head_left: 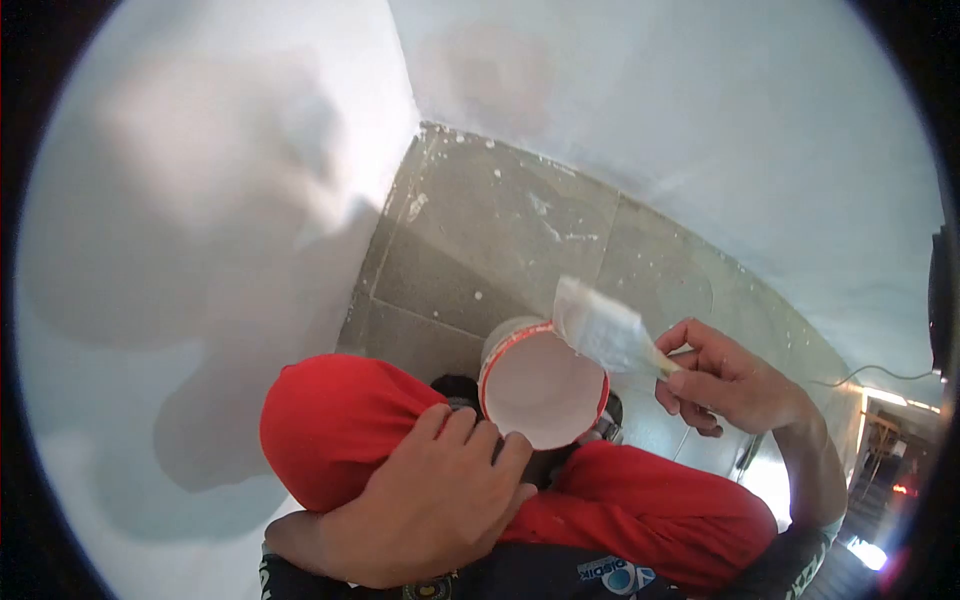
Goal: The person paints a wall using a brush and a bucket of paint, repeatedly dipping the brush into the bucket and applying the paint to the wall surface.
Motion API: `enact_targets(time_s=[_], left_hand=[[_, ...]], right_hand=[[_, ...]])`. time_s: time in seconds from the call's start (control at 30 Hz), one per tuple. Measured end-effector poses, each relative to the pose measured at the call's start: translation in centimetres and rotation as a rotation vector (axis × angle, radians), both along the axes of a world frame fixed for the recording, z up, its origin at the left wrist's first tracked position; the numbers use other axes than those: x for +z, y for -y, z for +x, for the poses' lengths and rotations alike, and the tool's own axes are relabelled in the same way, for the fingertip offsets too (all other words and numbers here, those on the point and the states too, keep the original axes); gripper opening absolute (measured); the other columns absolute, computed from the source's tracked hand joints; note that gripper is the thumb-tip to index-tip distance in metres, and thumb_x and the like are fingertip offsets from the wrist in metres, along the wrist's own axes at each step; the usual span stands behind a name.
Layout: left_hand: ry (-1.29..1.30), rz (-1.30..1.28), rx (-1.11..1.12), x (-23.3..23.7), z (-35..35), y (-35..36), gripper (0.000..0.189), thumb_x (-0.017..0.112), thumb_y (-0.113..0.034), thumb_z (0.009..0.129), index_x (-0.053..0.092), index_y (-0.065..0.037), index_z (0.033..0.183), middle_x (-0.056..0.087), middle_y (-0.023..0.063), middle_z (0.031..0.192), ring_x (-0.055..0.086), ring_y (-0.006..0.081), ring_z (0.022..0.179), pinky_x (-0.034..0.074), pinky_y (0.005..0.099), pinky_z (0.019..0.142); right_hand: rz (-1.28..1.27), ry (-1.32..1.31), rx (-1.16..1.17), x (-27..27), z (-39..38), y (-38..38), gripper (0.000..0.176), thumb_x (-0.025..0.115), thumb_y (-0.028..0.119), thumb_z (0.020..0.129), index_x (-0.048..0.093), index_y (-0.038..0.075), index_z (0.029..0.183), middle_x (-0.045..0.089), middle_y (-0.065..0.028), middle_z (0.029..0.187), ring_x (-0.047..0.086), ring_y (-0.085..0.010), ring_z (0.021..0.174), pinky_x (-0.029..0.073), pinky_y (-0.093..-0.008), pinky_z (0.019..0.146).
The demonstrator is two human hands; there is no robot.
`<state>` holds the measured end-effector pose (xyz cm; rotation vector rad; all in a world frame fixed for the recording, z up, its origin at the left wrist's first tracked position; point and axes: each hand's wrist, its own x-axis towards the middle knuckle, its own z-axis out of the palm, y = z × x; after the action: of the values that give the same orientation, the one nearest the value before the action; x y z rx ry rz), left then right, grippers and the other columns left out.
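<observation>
A paint bucket [545, 390] with a red rim stands between my bent knees, with white paint inside. My right hand [725, 380] is closed around the handle of a wide paintbrush [605, 325], to the right of the bucket. Its white-coated bristles point up and left, over the bucket's far right rim. My left hand [440, 480] lies over my red-clad left leg [340, 420], fingers stretched forward. The index fingertip is at the bucket's near left rim; whether it touches cannot be made out.
Two pale walls meet in a corner ahead, a left wall [200, 250] and a right wall [700, 120]. Grey floor tiles [480, 230] carry white paint spots. A thin cable [880, 370] runs at the right, above a bright opening with cluttered items.
</observation>
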<state>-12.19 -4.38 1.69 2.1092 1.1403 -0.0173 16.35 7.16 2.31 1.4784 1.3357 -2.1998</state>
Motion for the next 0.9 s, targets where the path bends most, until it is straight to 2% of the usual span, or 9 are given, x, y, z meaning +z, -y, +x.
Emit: enact_targets(time_s=[0.03,0.17,0.27,0.43,0.53,0.67,0.77,0.83,0.9], left_hand=[[-0.013,-0.066,-0.017,0.2,0.0,0.0,0.039,0.061,-0.031,0.092,0.058,0.003,0.11,0.062,0.0179,0.098,0.059,0.0351,0.103,0.044,0.0449,0.093],[0.02,-0.015,-0.026,-0.7,0.2,0.4,0.035,0.059,-0.031,0.093,0.058,0.001,0.106,0.062,0.019,0.1,0.059,0.0348,0.102,0.045,0.0447,0.091],[0.03,0.073,-0.044,-1.0,0.2,0.6,0.033,0.058,-0.032,0.094,0.058,0.0,0.103,0.063,0.0184,0.097,0.061,0.0328,0.097,0.046,0.0437,0.086],[0.096,0.157,-0.058,-1.6,-0.6,0.4,0.034,0.061,-0.034,0.092,0.058,-0.001,0.101,0.063,0.0162,0.089,0.062,0.0291,0.088,0.046,0.0403,0.078],[0.04,0.056,-0.082,-1.0,-1.2,-0.1,0.038,0.061,-0.033,0.091,0.06,0.001,0.108,0.064,0.0176,0.098,0.061,0.0316,0.096,0.045,0.0426,0.085],[0.034,-0.02,-0.01,-0.8,-1.8,0.6,0.031,0.064,-0.028,0.089,0.062,-0.003,0.106,0.064,0.0165,0.105,0.058,0.0305,0.102,0.042,0.0429,0.087],[0.112,0.122,-0.067,-2.3,-2.8,0.5,0.038,0.06,-0.031,0.092,0.059,0.002,0.111,0.063,0.0169,0.101,0.061,0.0309,0.099,0.046,0.0425,0.086],[0.074,0.096,0.015,-1.1,-2.8,0.4,0.029,0.063,-0.03,0.09,0.064,-0.004,0.103,0.065,0.0162,0.101,0.058,0.0294,0.1,0.042,0.0441,0.087],[0.076,0.019,-0.02,-0.9,-3.0,0.1,0.033,0.061,-0.031,0.091,0.063,-0.004,0.108,0.064,0.0172,0.106,0.057,0.0302,0.104,0.04,0.0452,0.091]], right_hand=[[0.022,-0.118,-0.027,0.0,-0.2,-0.7,0.026,0.05,0.015,0.099,0.042,0.003,0.12,0.063,-0.0075,0.088,0.057,-0.0079,0.063,0.04,-0.0237,0.05],[0.127,-0.207,-0.04,-1.8,-3.2,-3.9,0.025,0.047,0.016,0.099,0.042,0.003,0.121,0.064,-0.0101,0.091,0.058,-0.0105,0.064,0.043,-0.0258,0.051],[0.109,-0.165,-0.227,-4.7,-8.3,-6.2,0.02,0.042,0.016,0.097,0.045,0.006,0.114,0.063,-0.01,0.094,0.057,-0.0136,0.065,0.04,-0.0273,0.051],[0.027,-0.103,-0.729,-16.5,-17.1,-9.5,0.022,0.04,0.022,0.093,0.045,0.006,0.108,0.052,-0.0091,0.083,0.047,-0.0165,0.061,0.037,-0.0336,0.049],[-0.03,-0.183,-0.9,-23.9,-22.9,-12.2,0.021,0.041,0.021,0.093,0.044,0.004,0.104,0.051,-0.011,0.083,0.046,-0.0171,0.061,0.035,-0.0331,0.048],[-0.029,-0.17,-0.983,-28.3,-28.9,-14.1,0.019,0.04,0.019,0.093,0.044,0.002,0.099,0.05,-0.0119,0.08,0.046,-0.0174,0.059,0.034,-0.0334,0.046],[-0.048,-0.182,-1.026,-30.7,-31.6,-15.3,0.02,0.04,0.02,0.094,0.045,0.0,0.093,0.051,-0.0119,0.077,0.046,-0.0169,0.055,0.032,-0.032,0.042],[-0.084,-0.194,-1.107,-31.7,-32.7,-16.2,0.025,0.041,0.022,0.096,0.045,-0.001,0.087,0.051,-0.0122,0.076,0.045,-0.0162,0.05,0.029,-0.0292,0.039],[-0.052,-0.209,-1.133,-32.5,-33.3,-16.8,0.026,0.042,0.022,0.097,0.045,-0.001,0.086,0.051,-0.012,0.075,0.045,-0.0159,0.049,0.029,-0.0285,0.038]])
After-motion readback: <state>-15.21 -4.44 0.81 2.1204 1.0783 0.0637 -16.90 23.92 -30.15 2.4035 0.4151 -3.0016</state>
